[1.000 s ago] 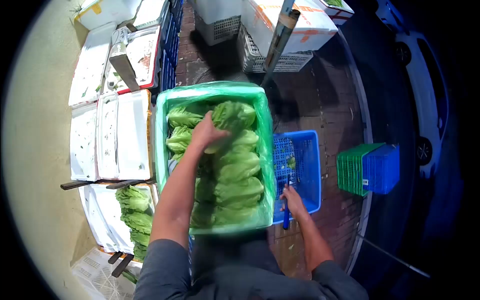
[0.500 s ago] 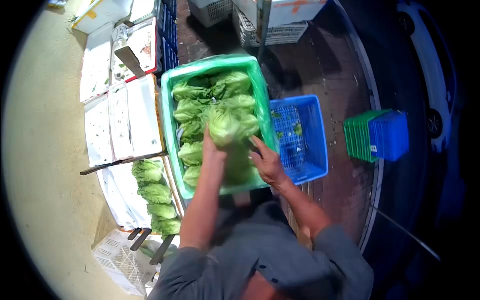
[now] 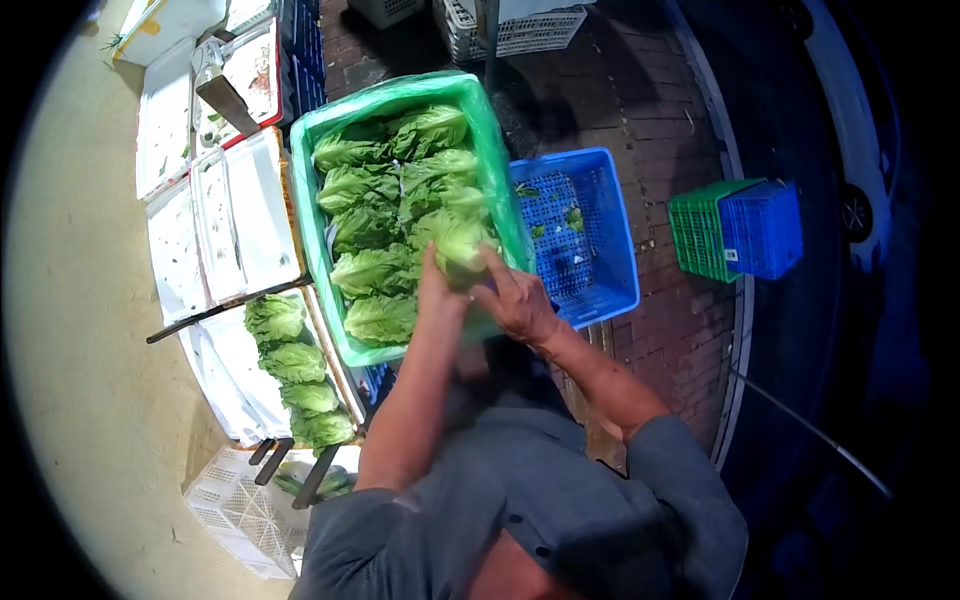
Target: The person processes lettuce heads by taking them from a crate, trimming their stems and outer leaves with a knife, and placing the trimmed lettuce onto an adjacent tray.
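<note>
A head of lettuce (image 3: 458, 240) is held above the lower right of a green-lined box (image 3: 310, 170). My left hand (image 3: 438, 285) grips it from the left, fingers partly hidden behind it. At its lower right, my right hand (image 3: 518, 300) has bent fingers against the base; whether it also holds a tool cannot be made out. Rows of lettuce (image 3: 365, 228) lie in the box to the left of and above my hands.
A blue basket (image 3: 622, 230) with leaf scraps stands right of the box. Foam boxes (image 3: 265, 210) line the left, one holding several lettuces (image 3: 295, 362). Green (image 3: 695, 235) and blue crates (image 3: 765, 228) stand near the kerb, and a pole (image 3: 488, 60) rises behind the box.
My left hand has brought a lettuce from the upper box towards me. My right hand has left the blue basket, where it held a blue-handled tool, and now meets the lettuce. The view has shifted.
</note>
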A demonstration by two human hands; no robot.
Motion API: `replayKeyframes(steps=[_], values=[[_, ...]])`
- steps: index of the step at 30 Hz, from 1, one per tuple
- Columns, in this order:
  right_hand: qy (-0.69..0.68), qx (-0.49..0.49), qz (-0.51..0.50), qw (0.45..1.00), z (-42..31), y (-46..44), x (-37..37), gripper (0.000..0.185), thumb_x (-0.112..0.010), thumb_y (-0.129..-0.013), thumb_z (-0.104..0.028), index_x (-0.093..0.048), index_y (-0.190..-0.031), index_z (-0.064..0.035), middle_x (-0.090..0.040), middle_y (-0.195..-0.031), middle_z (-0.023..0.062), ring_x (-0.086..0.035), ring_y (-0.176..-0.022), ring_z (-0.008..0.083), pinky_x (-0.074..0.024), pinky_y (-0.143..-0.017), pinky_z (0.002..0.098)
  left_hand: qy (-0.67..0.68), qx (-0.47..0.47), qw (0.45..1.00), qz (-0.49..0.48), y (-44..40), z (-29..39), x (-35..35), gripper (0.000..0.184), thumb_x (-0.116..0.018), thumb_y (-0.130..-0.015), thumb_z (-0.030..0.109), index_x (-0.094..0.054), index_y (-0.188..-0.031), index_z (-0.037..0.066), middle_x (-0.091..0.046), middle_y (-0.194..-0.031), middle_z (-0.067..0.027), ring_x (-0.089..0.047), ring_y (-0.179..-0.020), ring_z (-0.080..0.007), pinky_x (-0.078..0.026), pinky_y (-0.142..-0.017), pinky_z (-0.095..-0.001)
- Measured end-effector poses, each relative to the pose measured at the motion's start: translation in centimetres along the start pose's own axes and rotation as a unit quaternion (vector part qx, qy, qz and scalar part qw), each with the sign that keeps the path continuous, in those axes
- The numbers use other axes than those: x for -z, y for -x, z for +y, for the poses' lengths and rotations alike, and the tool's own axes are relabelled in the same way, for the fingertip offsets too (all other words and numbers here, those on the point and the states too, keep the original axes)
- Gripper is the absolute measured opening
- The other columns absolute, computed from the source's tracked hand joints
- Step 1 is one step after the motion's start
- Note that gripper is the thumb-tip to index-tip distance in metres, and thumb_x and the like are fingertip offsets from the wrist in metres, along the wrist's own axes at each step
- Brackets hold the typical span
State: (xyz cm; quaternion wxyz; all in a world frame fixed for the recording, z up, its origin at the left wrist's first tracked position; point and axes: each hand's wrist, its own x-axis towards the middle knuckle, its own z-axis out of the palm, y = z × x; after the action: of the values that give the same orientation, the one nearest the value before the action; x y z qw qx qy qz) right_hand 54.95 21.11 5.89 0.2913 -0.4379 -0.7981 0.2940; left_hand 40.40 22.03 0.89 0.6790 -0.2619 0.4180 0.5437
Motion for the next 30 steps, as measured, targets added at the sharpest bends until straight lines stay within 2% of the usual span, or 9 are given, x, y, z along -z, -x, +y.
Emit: replayKeyframes(steps=[1, 6, 9, 12, 18, 24, 27, 30], values=[[0.001, -0.008, -0.008, 1.000, 0.1, 0.1, 0.2, 0.071, -0.071, -0.084, -0.023, -0.040, -0.142, 0.0023, -0.065, -0.078, 0.0199, -0.065, -0.068, 0.0363, -0.0508, -0.062, 0.0441, -0.007, 0.000, 1.000, 0.003, 0.1, -0.1, -0.1, 0.054, -0.040, -0.101, 0.048, -0.052, -0.134, 0.007, -0.060, -0.128, -0.0135, -0.059, -0.115, -0.0321, -0.047, -0.101, -0.0493], [-0.008, -0.054, -0.047, 0.997, -0.7, 0.3, 1.6, 0.069, -0.069, -0.085, -0.022, -0.038, -0.142, 0.0017, -0.065, -0.077, 0.0214, -0.065, -0.069, 0.0391, -0.0509, -0.063, 0.0457, -0.033, -0.003, 0.999, -0.005, 0.6, -0.8, -0.4, 0.054, -0.040, -0.101, 0.047, -0.051, -0.134, 0.006, -0.060, -0.127, -0.0136, -0.059, -0.115, -0.0321, -0.048, -0.100, -0.0486], [-0.013, -0.024, -0.023, 0.999, -0.4, 0.4, 1.8, 0.067, -0.069, -0.087, -0.017, -0.038, -0.141, 0.0052, -0.066, -0.085, 0.0254, -0.067, -0.073, 0.0395, -0.0524, -0.065, 0.0437, -0.023, 0.007, 1.000, -0.006, 0.9, -1.1, -0.9, 0.054, -0.041, -0.101, 0.048, -0.052, -0.133, 0.006, -0.060, -0.127, -0.0140, -0.059, -0.114, -0.0325, -0.047, -0.100, -0.0481], [-0.011, -0.061, -0.046, 0.997, 0.2, 0.9, 2.0, 0.067, -0.069, -0.086, -0.022, -0.038, -0.142, -0.0001, -0.067, -0.085, 0.0222, -0.066, -0.074, 0.0408, -0.0513, -0.065, 0.0472, -0.020, 0.019, 1.000, -0.002, 1.2, -1.6, -1.4, 0.054, -0.042, -0.101, 0.048, -0.051, -0.133, 0.006, -0.059, -0.128, -0.0148, -0.058, -0.115, -0.0328, -0.047, -0.101, -0.0480], [-0.021, -0.079, -0.063, 0.995, 0.2, 0.9, 3.6, 0.061, -0.067, -0.088, -0.024, -0.042, -0.141, -0.0071, -0.069, -0.092, 0.0201, -0.067, -0.081, 0.0389, -0.0527, -0.069, 0.0452, -0.018, 0.044, 0.999, 0.002, 0.9, -2.0, -1.5, 0.056, -0.045, -0.099, 0.048, -0.050, -0.134, 0.005, -0.057, -0.128, -0.0162, -0.056, -0.117, -0.0335, -0.044, -0.104, -0.0483], [-0.019, -0.029, -0.057, 0.998, 2.0, 1.2, 4.1, 0.060, -0.065, -0.089, -0.028, -0.043, -0.141, -0.0068, -0.069, -0.096, 0.0202, -0.067, -0.087, 0.0387, -0.0526, -0.072, 0.0454, -0.005, 0.062, 0.998, -0.011, 0.8, -2.3, -1.2, 0.056, -0.049, -0.098, 0.046, -0.047, -0.136, 0.005, -0.056, -0.128, -0.0166, -0.055, -0.116, -0.0347, -0.041, -0.106, -0.0511], [-0.027, -0.122, -0.136, 0.983, 0.7, 1.4, 5.3, 0.063, -0.065, -0.090, -0.030, -0.040, -0.143, -0.0065, -0.068, -0.095, 0.0231, -0.066, -0.086, 0.0416, -0.0512, -0.072, 0.0482, -0.018, 0.040, 0.999, 0.011, 1.7, -2.3, -2.0, 0.056, -0.050, -0.098, 0.045, -0.047, -0.137, 0.004, -0.054, -0.130, -0.0182, -0.054, -0.117, -0.0356, -0.041, -0.106, -0.0534], [-0.030, -0.128, -0.113, 0.985, 0.5, 1.9, 4.3, 0.066, -0.064, -0.090, -0.032, -0.036, -0.144, -0.0064, -0.067, -0.093, 0.0267, -0.065, -0.085, 0.0446, -0.0498, -0.071, 0.0502, -0.027, 0.035, 0.999, -0.024, 0.6, -2.4, -1.4, 0.056, -0.051, -0.098, 0.045, -0.047, -0.136, 0.004, -0.053, -0.131, -0.0192, -0.053, -0.119, -0.0357, -0.041, -0.106, -0.0536]])
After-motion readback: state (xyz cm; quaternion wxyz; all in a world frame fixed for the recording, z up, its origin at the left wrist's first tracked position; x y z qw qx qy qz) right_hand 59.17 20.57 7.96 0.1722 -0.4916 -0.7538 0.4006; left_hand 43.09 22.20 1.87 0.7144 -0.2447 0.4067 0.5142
